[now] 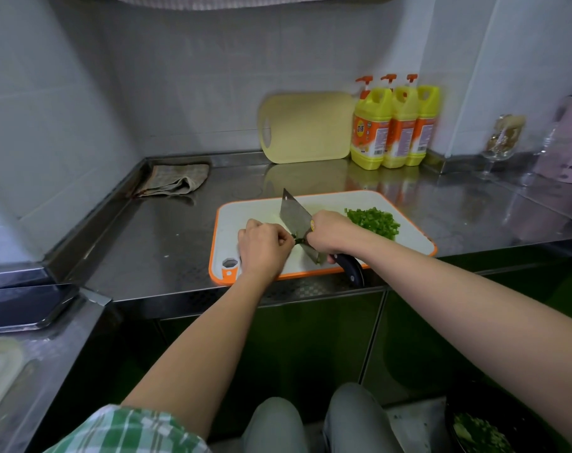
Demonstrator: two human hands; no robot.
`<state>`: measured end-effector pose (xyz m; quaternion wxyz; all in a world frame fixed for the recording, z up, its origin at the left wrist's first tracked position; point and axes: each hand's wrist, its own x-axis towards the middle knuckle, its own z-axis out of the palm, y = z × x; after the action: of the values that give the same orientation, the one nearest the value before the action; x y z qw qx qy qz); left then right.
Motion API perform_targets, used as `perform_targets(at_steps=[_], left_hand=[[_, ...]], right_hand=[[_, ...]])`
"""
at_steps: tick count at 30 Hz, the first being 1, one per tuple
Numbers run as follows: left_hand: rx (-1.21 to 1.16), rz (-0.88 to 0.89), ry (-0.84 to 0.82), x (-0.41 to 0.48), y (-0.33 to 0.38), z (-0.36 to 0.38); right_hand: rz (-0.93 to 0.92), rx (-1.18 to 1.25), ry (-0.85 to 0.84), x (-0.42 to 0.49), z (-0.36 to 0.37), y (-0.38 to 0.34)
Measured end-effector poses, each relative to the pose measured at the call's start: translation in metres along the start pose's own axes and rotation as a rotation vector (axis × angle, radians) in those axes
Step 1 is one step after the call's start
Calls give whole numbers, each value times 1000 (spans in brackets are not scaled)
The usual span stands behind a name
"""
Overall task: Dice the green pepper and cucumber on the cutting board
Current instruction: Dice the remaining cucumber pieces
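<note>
Here right hand point(330, 232) grips cleaver point(294, 217) — bottle labels point(371, 136) blurred.

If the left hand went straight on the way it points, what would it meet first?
Most likely the cleaver: its blade stands right by the left hand's knuckles, with only the pinched green piece between. Depth is unclear.

Each of the three yellow bottles point(394, 125) at the back of the surface carried an orange label. The nearest bottle's label point(369, 134) bore a round emblem with two characters, too blurred to read. The fine print was illegible. A dark marking on the pink appliance point(564, 138) was also unreadable.
</note>
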<state>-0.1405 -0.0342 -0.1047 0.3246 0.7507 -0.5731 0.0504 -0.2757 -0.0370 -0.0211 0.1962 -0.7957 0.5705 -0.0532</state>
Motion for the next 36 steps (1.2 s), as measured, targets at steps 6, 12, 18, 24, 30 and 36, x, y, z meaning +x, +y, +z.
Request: perform_targets(at_steps=[6,12,18,24,30,36], left_hand=[[-1,-16,6,0,-1,0],[-8,-7,3,0,0,1],[-2,12,6,-1,-2,0],[-31,-33,-16,0,-4,2],[-44,18,-4,-3,1,-4],[-35,31,4,-5,2,-5]], right_hand=[[-10,76,88,-2,-2,6],[-1,-63,-6,-4,-9,1],[-13,-23,20,-5,-1,-3],[-16,63,112,-3,0,5],[-12,-27,2,-11,-7,-2],[19,27,8,-5,1,-3]])
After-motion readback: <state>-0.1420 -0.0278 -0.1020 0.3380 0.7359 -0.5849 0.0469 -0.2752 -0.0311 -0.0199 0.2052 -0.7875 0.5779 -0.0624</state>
